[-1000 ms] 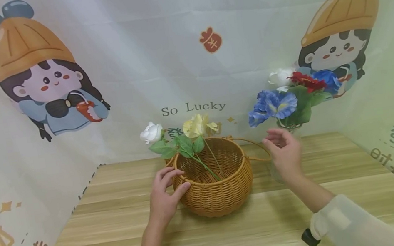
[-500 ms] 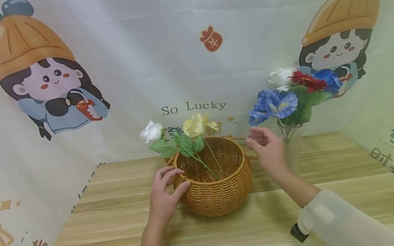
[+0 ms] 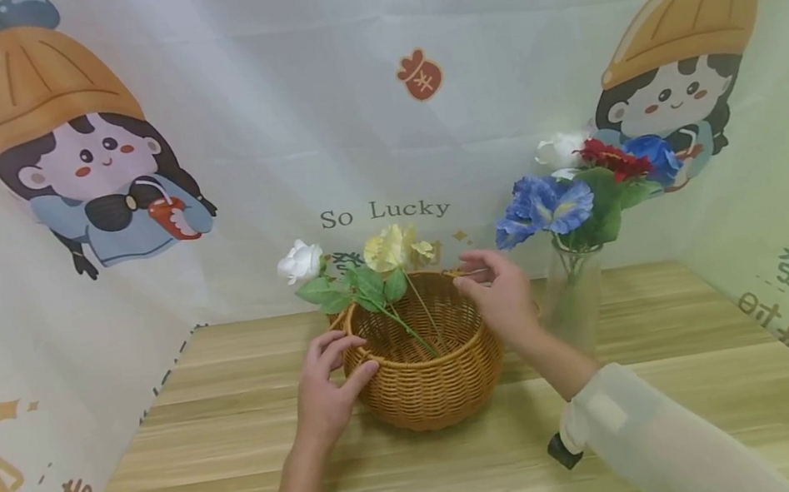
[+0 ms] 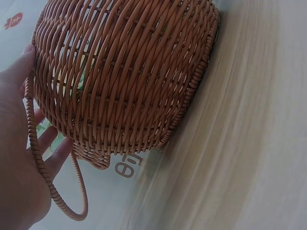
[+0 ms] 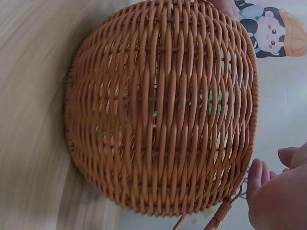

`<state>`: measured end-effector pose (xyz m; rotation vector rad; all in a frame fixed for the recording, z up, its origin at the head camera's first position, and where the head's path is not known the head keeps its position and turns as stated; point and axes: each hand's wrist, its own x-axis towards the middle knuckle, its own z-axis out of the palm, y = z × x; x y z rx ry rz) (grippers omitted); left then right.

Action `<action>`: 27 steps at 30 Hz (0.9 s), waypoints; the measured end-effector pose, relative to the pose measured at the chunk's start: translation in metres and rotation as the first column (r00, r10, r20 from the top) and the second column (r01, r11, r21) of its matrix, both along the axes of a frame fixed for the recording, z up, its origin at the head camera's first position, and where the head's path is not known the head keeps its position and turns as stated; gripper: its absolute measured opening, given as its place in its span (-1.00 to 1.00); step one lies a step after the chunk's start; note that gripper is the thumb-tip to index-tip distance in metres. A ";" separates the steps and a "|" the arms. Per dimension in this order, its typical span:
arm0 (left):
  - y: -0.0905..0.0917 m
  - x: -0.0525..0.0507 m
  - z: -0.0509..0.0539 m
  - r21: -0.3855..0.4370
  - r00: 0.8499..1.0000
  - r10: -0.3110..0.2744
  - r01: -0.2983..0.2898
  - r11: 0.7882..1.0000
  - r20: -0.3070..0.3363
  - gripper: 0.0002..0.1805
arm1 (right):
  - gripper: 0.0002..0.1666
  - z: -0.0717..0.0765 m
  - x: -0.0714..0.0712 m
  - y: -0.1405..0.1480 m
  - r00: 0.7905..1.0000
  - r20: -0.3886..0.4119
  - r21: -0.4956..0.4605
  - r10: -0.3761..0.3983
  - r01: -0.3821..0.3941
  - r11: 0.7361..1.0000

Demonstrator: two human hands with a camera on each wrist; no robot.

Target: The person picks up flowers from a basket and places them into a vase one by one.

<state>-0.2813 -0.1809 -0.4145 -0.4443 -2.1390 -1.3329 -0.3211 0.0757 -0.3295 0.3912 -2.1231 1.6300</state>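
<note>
A round brown wicker basket [image 3: 434, 396] stands on the table. My left hand [image 3: 327, 386] holds its left rim, thumb on the near side and fingers curved by the handle [image 4: 57, 201]. Two artificial flowers lean in the basket: a white rose [image 3: 301, 261] with green leaves, and a yellow flower [image 3: 391, 248] on a thin stem. My right hand [image 3: 506, 297] is over the basket's right rim with fingers relaxed and nothing in them. In the right wrist view that hand [image 5: 278, 189] is beside the basket rim; whether it touches the rim I cannot tell.
A clear glass vase [image 3: 581, 295] stands right of the basket, partly behind my right arm. It holds a light blue flower [image 3: 555, 203], a red flower [image 3: 617, 158], a darker blue flower [image 3: 653, 159] and a white one [image 3: 561, 149]. A printed cloth [image 3: 272, 129] hangs behind the wooden table [image 3: 239, 436].
My right hand has moved left from in front of the vase to the basket's right rim. My left hand stays on the basket, and the flowers keep their places.
</note>
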 end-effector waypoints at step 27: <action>0.001 0.001 0.001 -0.009 1.000 0.006 -0.006 1.000 -0.004 -0.67 | -0.62 -0.001 -0.038 -0.041 0.876 0.433 -0.110 0.215 -0.185 0.977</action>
